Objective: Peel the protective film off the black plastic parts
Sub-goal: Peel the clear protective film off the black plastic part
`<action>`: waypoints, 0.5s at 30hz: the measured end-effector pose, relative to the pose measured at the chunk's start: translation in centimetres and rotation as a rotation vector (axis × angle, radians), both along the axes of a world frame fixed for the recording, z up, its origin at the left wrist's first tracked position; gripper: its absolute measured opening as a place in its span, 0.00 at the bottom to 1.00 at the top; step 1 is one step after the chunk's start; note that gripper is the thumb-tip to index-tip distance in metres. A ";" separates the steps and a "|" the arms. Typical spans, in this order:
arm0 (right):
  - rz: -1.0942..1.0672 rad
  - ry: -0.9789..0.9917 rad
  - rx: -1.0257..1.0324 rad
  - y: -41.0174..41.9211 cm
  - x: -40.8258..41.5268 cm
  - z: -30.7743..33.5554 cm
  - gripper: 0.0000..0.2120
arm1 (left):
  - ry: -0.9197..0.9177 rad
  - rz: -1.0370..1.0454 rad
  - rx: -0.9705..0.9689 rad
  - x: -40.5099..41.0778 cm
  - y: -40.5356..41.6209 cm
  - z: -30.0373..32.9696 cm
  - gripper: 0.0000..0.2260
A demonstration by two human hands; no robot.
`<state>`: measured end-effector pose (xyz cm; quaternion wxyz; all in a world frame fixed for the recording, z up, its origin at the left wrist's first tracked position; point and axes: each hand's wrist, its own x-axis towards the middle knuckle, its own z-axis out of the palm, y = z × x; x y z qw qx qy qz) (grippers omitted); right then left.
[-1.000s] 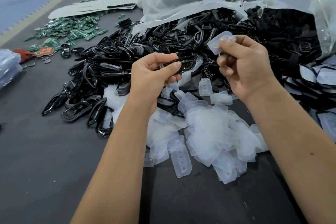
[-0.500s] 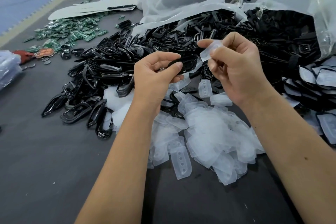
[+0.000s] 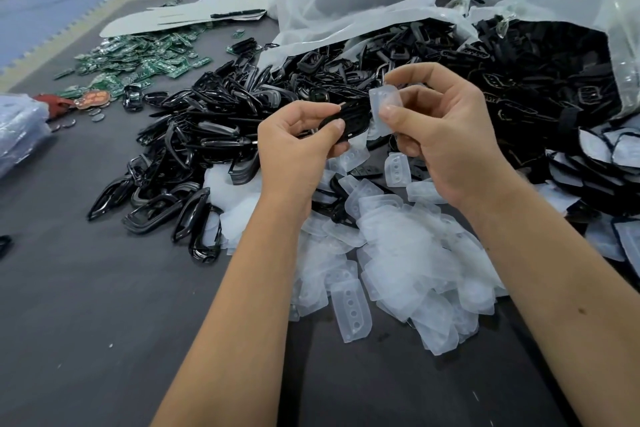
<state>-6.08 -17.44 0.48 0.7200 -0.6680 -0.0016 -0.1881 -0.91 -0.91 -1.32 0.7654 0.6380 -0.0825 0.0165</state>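
- Holding a black plastic part point(image 3: 348, 121) up over the table point(image 3: 86, 305), the left hand point(image 3: 294, 146) pinches it between thumb and curled fingers.
- Right hand point(image 3: 440, 135) pinches a clear protective film point(image 3: 385, 107) by thumb and forefinger, just right of the part; looks like it's touching the part's edge, hard to say.
- Peeled films point(image 3: 408, 253) piled near, below the hands.
- Heap of black parts point(image 3: 214, 135) left and far, spilling from plastic bags point(image 3: 346, 0).
- Green circuit boards point(image 3: 138, 59) far left.

The right hand point(image 3: 446, 135) has swung its film piece point(image 3: 386, 107) down beside the black part point(image 3: 349, 120). Earlier it was raised well clear of that part.
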 end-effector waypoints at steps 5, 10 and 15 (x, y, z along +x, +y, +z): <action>-0.071 0.013 -0.087 0.2 0.2 -0.1 0.14 | 0.031 -0.020 -0.016 0.2 0.0 0.0 0.10; -0.131 0.026 -0.135 0.5 0.2 -0.2 0.06 | 0.022 -0.040 0.000 0.1 -0.1 -0.1 0.10; -0.141 0.023 -0.182 0.6 0.3 -0.3 0.02 | 0.043 -0.078 0.018 0.0 -0.3 0.0 0.09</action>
